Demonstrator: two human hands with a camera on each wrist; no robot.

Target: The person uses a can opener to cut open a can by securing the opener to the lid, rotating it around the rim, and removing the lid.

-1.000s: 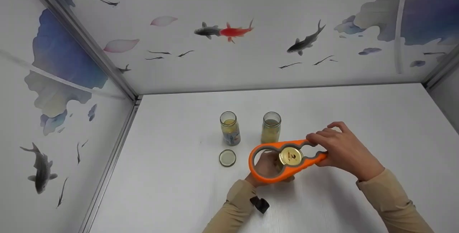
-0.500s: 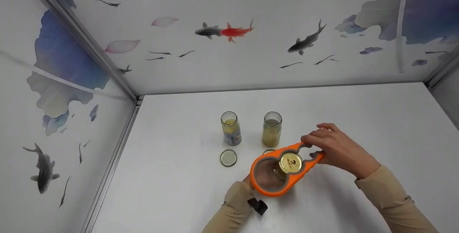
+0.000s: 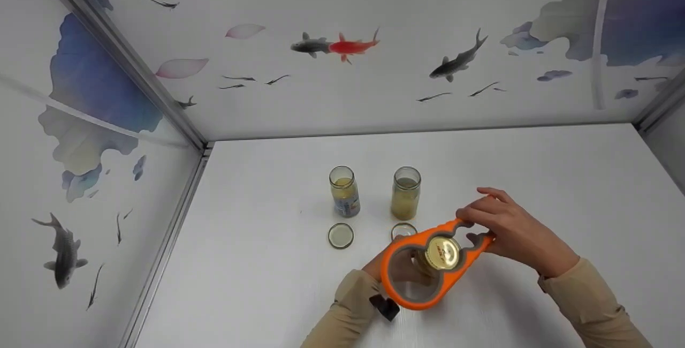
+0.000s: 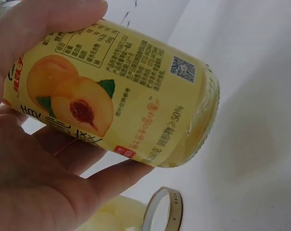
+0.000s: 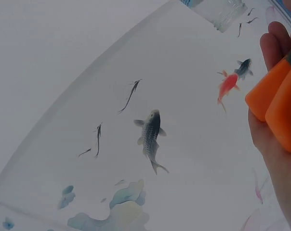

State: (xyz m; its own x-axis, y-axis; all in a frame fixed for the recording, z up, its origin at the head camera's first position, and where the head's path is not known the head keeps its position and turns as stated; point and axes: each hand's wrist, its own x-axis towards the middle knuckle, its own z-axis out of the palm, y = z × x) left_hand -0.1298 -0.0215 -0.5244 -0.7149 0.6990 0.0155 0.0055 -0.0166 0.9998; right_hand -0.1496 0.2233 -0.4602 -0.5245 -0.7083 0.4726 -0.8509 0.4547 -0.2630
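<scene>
My left hand (image 3: 377, 265) holds a peach jar (image 4: 136, 91), its fingers and thumb wrapped around the yellow label with peaches on it. In the head view, the jar's gold lid (image 3: 443, 253) faces up, set in the middle notch of an orange jar opener (image 3: 386, 278) with grey inner edges. The opener hides most of the jar and left fingers there. My right hand (image 3: 516, 233) grips the two handle ends (image 5: 275, 91) of the opener, to the right of the lid.
Two open glass jars stand farther back, one with a blue label (image 3: 347, 203) and one with pale contents (image 3: 405, 203). In front of them lie two loose lids, the left lid (image 3: 341, 236) and the right lid (image 3: 404, 230). Patterned walls (image 3: 374, 107) border the white table (image 3: 257, 262).
The jar and opener have moved slightly right and toward the person. The opener's round end has swung toward the person, uncovering the right loose lid. Both hands keep their hold.
</scene>
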